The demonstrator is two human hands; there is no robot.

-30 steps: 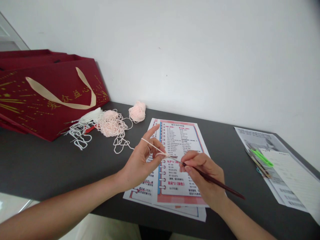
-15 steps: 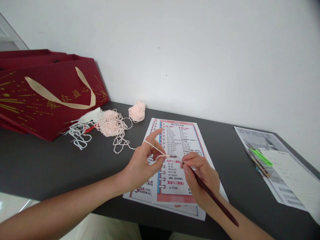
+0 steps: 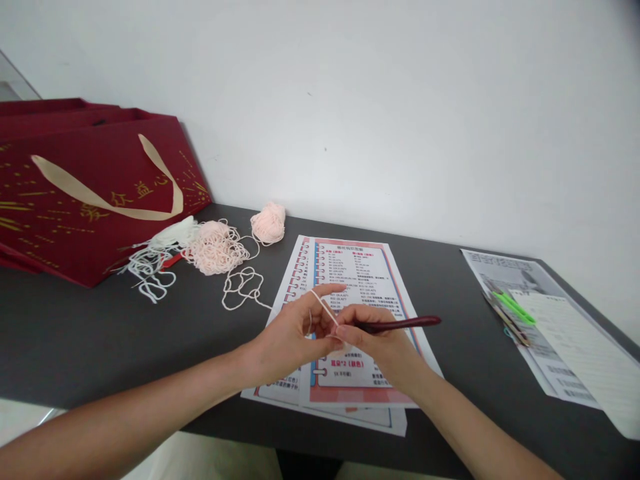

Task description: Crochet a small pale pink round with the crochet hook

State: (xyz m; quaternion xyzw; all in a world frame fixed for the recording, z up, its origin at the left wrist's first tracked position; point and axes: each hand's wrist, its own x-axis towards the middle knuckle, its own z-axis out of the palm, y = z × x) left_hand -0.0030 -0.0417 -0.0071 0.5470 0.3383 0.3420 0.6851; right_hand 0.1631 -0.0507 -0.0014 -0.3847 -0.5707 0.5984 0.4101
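Note:
Over the printed sheets, my left hand (image 3: 295, 330) is closed on a strand of pale pink yarn (image 3: 325, 305), which runs taut over its raised index finger down to the pinched fingertips. My right hand (image 3: 383, 337) grips a crochet hook with a dark red-brown handle (image 3: 415, 323), the handle pointing right. The hook's tip is hidden where both hands' fingertips meet. From my left hand the yarn trails in loose loops (image 3: 243, 290) to a tangled pale pink heap (image 3: 215, 248) at the left.
Printed pattern sheets (image 3: 357, 393) lie on the dark table (image 3: 200, 347). A pink yarn ball (image 3: 269, 223), white yarn (image 3: 173, 235) and dark red gift bags (image 3: 125, 227) stand at the back left. A green tool (image 3: 515, 308), scissors-like metal tool (image 3: 507, 320) and papers (image 3: 565, 333) are right.
My right hand has moved left and in against my left hand's fingertips. The hook's handle has swung from slanting down-right to nearly level. My left index finger has lowered.

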